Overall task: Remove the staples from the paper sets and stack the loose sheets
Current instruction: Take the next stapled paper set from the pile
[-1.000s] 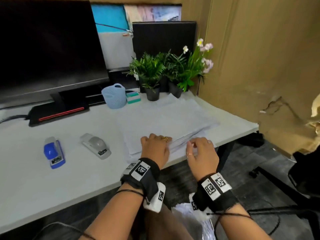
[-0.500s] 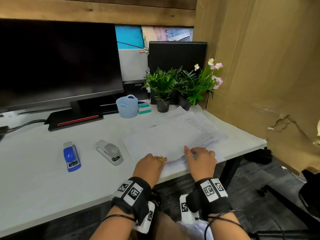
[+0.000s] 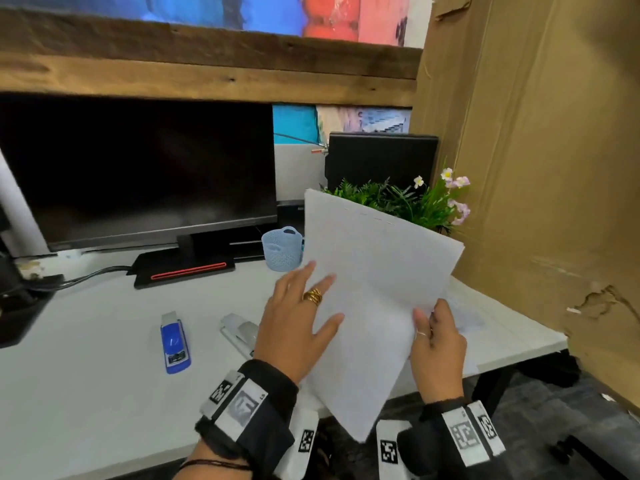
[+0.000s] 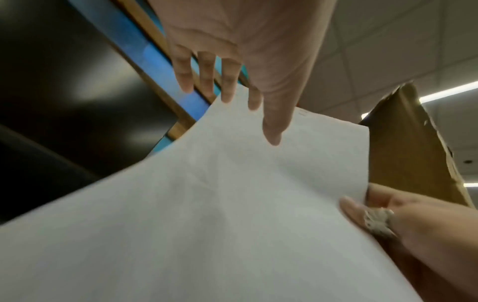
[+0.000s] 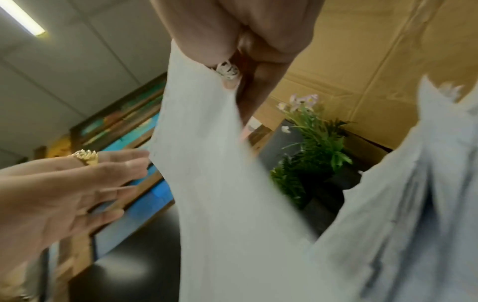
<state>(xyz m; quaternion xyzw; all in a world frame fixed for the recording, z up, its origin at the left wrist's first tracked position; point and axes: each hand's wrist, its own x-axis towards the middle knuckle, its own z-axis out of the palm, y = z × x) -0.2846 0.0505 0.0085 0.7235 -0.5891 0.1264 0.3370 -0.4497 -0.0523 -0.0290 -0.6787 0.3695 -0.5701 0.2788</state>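
A white stapled paper set [image 3: 374, 289] is held up, tilted, above the desk [image 3: 86, 375]. A row of staples [image 3: 369, 215] runs along its top edge. My right hand [image 3: 433, 327] pinches its right edge, thumb in front and fingers behind; the right wrist view shows the same right hand [image 5: 232, 61] pinching the paper set [image 5: 220, 173]. My left hand [image 3: 298, 320] is open with spread, straight fingers at the sheet's left edge. In the left wrist view the left hand [image 4: 227, 67] has its thumb over the paper set [image 4: 232, 204]. More papers [image 3: 464, 317] lie on the desk beneath.
A blue stapler [image 3: 175, 341] and a grey stapler [image 3: 239, 332] lie left of my hands. A blue basket [image 3: 281, 249], a dark monitor [image 3: 138, 168] and potted plants [image 3: 408, 202] stand at the back. A cardboard wall [image 3: 536, 168] closes the right side.
The right hand has lifted one paper set off the pile and tilted it upright. The left hand left the pile and opened beside the set. My head view has risen.
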